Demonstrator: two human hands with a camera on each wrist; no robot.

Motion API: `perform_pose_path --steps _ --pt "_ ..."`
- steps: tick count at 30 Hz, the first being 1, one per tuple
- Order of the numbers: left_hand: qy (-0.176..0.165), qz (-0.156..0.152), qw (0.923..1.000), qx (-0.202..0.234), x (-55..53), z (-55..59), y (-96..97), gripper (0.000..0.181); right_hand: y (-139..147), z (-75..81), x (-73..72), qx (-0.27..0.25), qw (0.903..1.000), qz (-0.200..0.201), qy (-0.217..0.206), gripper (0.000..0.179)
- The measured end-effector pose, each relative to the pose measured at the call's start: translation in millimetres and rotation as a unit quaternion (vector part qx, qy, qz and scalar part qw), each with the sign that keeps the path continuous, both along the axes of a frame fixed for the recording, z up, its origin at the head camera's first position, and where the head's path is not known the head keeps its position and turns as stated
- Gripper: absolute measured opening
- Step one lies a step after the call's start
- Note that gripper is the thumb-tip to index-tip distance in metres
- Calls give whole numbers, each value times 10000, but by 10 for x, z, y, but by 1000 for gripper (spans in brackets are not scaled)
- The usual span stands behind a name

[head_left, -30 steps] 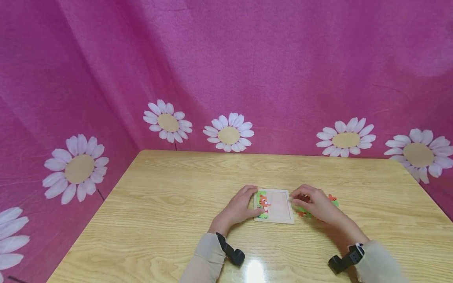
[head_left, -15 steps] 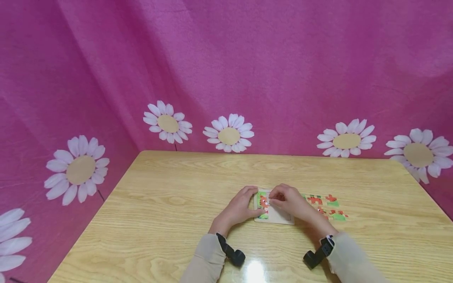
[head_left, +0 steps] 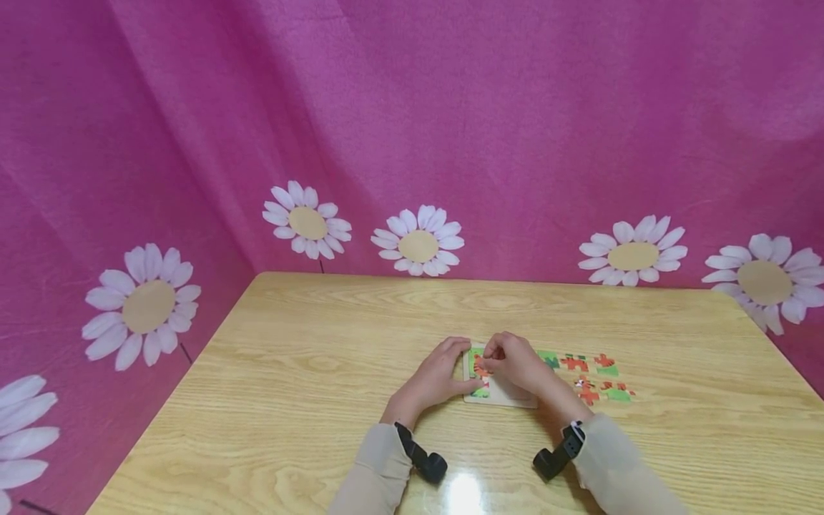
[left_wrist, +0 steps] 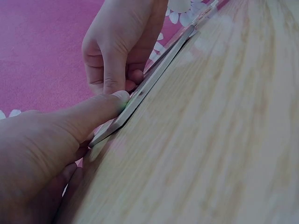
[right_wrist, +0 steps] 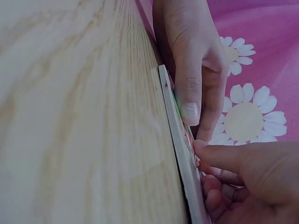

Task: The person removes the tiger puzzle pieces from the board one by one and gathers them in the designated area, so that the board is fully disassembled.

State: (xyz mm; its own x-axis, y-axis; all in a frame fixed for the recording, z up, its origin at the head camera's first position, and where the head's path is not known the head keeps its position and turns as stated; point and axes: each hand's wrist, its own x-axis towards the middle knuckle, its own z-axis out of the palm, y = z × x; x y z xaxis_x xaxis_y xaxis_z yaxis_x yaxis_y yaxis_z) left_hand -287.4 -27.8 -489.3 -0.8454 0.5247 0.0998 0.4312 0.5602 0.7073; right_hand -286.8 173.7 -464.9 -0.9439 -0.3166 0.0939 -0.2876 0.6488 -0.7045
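A shallow wooden puzzle tray lies flat on the table, with orange and green pieces fitted along its left side. My left hand grips the tray's left edge; its thumb presses on top and its fingers sit at the outer side. Over the left part of the tray, my right hand pinches a small jigsaw piece, of which just an orange bit shows between thumb and finger. The rest of that piece is hidden by the fingers. The tray's right part shows bare wood.
Several loose jigsaw pieces lie right of the tray, among them an orange one and a green-and-orange one. A wooden table carries everything. Behind it hangs a pink curtain with white flowers.
My right hand has moved left from the tray's right edge to its left part, uncovering the loose pieces. The left hand has stayed on the tray's edge.
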Motion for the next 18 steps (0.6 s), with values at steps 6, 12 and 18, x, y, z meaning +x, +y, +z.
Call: perform_pose_path --steps 6,12,18 --pt "-49 21 10000 49 -6 -3 2 69 -13 19 -12 65 9999 6 -138 16" --pt "-69 26 9999 77 -10 -2 6 69 -11 5 -18 -25 9999 -4 -128 17" --pt "-47 7 10000 73 -2 5 8 69 -11 -37 -3 -140 9998 -109 -26 20"
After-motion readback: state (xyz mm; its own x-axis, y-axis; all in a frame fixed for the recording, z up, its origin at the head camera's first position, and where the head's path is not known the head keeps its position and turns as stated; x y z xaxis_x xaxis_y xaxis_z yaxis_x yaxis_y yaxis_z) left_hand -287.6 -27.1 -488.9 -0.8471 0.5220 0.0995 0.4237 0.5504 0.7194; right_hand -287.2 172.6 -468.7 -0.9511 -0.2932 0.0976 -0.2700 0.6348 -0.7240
